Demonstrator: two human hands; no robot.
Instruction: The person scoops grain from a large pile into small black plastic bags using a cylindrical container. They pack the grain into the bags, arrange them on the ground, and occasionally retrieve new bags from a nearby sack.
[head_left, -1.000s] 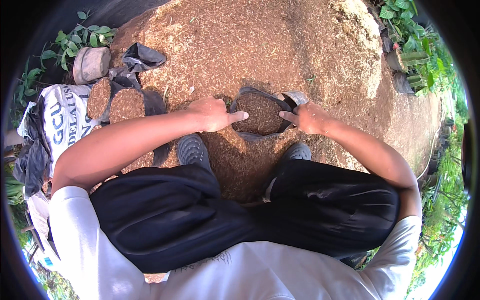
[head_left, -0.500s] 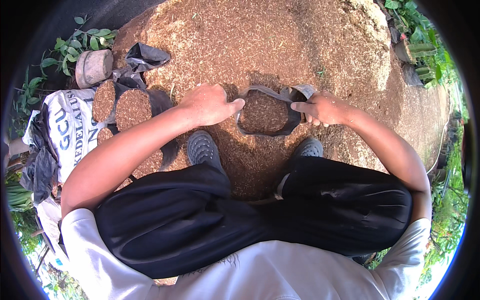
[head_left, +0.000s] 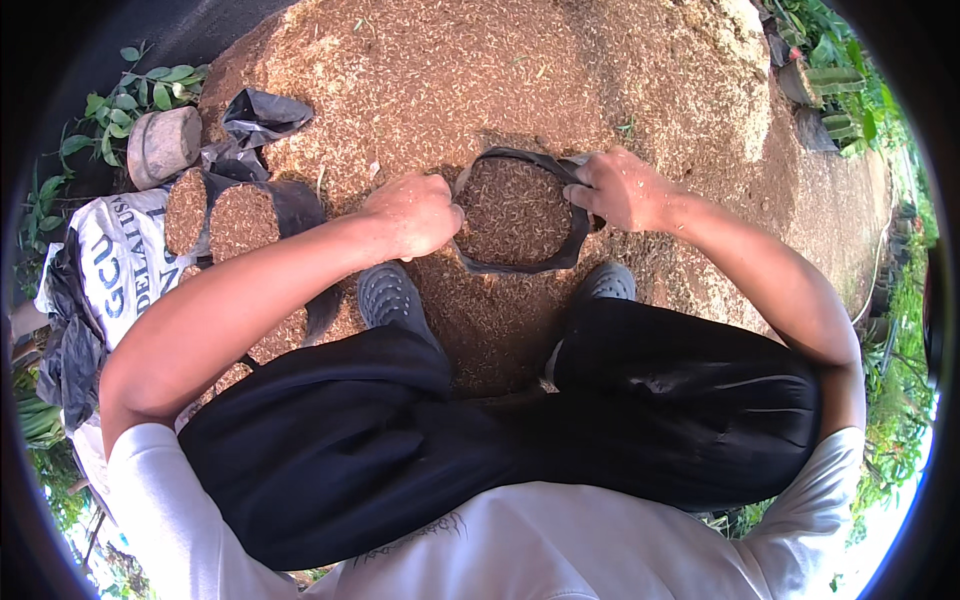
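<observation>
Between my shoes stands a black plastic grow bag [head_left: 530, 266], its mouth spread wide and round. Brown, crumbly potting mix [head_left: 512, 208] fills it close to the rim. My left hand [head_left: 414, 212] is closed on the left side of the rim, thumb toward the bag. On the opposite side my right hand [head_left: 628, 190] pinches the rim between thumb and fingers. The lower part of the bag is hidden from this angle.
A large heap of loose brown mix [head_left: 480, 70] spreads ahead. At left are several filled bags [head_left: 243, 220], a white printed sack [head_left: 120, 240], a crumpled black bag [head_left: 265, 115] and a grey pot [head_left: 163, 147]. Potted plants [head_left: 835, 80] line the far right.
My right hand has shifted up and slightly left along the rim, its fingers now gripping the edge. The bag's mouth looks rounder and its rim stands up more evenly. The view has shifted slightly.
</observation>
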